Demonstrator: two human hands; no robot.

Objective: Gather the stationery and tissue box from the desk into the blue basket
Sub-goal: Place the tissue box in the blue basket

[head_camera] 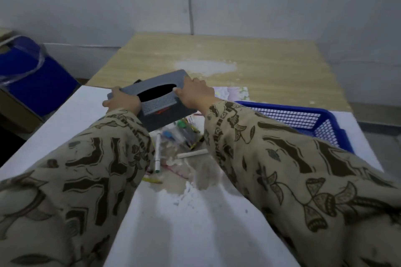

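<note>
While the left hand point(122, 102) and right hand point(196, 93) each clasp one end of the grey tissue box point(156, 98), lifted level above scattered markers point(157, 154), it probably heads for the blue basket point(303, 119) to its right.

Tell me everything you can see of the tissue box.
The tissue box is a grey rectangular case with a dark oval opening on top, a textured band and a red mark on its near side. It is tilted above the scattered pens, left of the blue basket. The left hand and right hand grip its short ends.
</note>
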